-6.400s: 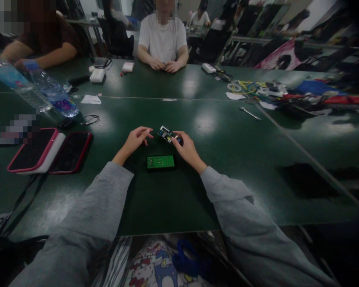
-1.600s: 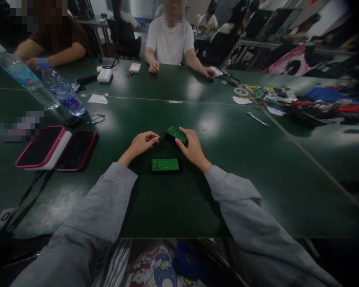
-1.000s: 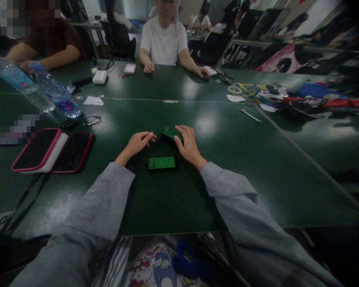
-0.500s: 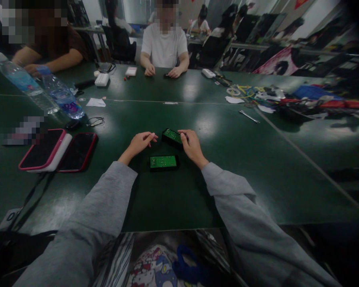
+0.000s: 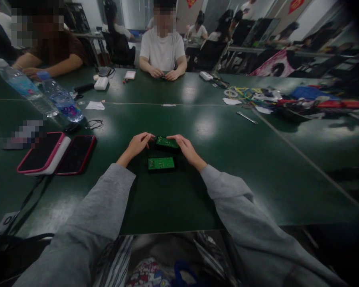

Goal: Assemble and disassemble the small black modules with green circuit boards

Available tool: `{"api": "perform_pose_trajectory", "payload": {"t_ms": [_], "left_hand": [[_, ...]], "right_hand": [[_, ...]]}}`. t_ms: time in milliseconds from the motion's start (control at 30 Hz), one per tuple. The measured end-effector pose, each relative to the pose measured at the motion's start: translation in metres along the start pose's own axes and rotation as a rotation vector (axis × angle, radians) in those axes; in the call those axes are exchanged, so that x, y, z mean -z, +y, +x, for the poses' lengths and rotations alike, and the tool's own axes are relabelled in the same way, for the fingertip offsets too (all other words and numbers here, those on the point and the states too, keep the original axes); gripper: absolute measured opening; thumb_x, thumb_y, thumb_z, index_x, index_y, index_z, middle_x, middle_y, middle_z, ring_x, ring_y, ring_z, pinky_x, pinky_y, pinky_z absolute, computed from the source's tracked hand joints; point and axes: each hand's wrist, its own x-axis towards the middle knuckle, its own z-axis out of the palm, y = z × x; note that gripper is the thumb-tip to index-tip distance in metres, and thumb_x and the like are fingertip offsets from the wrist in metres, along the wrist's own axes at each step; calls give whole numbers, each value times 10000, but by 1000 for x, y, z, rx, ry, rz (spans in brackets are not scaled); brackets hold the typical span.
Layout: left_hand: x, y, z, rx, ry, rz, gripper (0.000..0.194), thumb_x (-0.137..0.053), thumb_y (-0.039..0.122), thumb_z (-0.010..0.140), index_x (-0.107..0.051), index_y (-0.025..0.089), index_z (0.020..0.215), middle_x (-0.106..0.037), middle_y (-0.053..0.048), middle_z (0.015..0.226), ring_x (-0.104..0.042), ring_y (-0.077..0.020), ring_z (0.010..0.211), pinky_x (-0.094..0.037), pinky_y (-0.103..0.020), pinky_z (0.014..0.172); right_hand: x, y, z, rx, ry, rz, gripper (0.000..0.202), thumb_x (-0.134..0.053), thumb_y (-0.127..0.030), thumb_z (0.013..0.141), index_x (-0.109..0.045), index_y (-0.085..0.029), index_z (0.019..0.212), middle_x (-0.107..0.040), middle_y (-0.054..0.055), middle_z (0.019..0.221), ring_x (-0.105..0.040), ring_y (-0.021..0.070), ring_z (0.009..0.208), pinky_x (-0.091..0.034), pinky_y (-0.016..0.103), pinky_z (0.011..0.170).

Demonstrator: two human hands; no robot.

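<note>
Two green circuit boards in black cases are in front of me on the dark green table. The nearer circuit board [image 5: 161, 162] lies flat between my forearms. Just beyond it is the farther circuit board [image 5: 165, 142], slightly slanted. My right hand [image 5: 185, 148] grips its right end, fingers stretched along the far edge; the thumb is hard to make out. Beside its left end is my left hand [image 5: 138, 146], fingers loosely bent and apart, holding nothing. Whether its fingertips touch the case I cannot tell.
Left of me lie phones [image 5: 76, 154] with red and pink edges. Behind them two water bottles [image 5: 64, 101] lean in view. A wrench [image 5: 247, 117] and a heap of cables [image 5: 266, 95] lie to the right. Across the table sits a person in a white shirt [image 5: 163, 50].
My right hand has brought the farther circuit board left and nearer, turning it straighter. Its fingers now reach farther over the case. My left hand stays beside it. The view has shifted slightly.
</note>
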Motion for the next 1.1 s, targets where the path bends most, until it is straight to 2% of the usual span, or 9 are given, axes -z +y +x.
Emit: {"api": "perform_pose_trajectory", "payload": {"t_ms": [133,267,433,600,767,1100], "left_hand": [[0,-2,0,8,-2,22,386,-432,444,1006,-698,188,1119,-735,-65,1021,-635,-107,620,-499,-261,643],[0,-4,1,-16,-2,18,378,-431,436,1008,-697,187,1109,-745,-63,1011,-625,-101,616,-501,-259,657],[0,-2,0,-7,-16,2,389,-427,445,1006,-695,177,1095,-754,-67,992,-624,-111,630,-506,-270,675],[-1,-1,1,4,-4,-14,414,-415,476,1002,-693,187,1105,-756,-62,992,-612,-117,619,-504,-280,689],[-2,0,0,17,-16,24,416,-411,475,1002,-702,194,1096,-759,-45,973,-618,-123,627,-496,-280,679],[-3,1,1,-17,10,105,364,-432,416,1009,-720,198,1052,-770,-47,948,-611,-118,620,-481,-273,674]], "right_hand": [[-9,-4,-4,-131,-72,216,565,-382,-688,985,-694,-262,1185,-667,52,1249,-599,223,1194,-469,438,1067],[-15,-3,-5,-145,-45,263,565,-427,-706,960,-697,-255,1168,-673,61,1181,-607,221,1158,-471,428,1067],[-19,-7,-7,-150,-120,292,563,-433,-710,953,-689,-251,1155,-658,58,1119,-606,219,1106,-475,409,1040],[-19,-14,-10,-159,-140,273,588,-383,-711,971,-631,-260,1256,-625,51,1137,-588,203,1081,-454,399,1027],[-18,-17,-11,-125,-178,197,567,-337,-674,1006,-640,-253,1234,-602,53,1145,-557,203,1135,-404,411,1074],[-20,-15,-12,-110,-142,150,578,-357,-693,990,-638,-234,1202,-600,63,1130,-562,211,1119,-425,416,1060]]}}
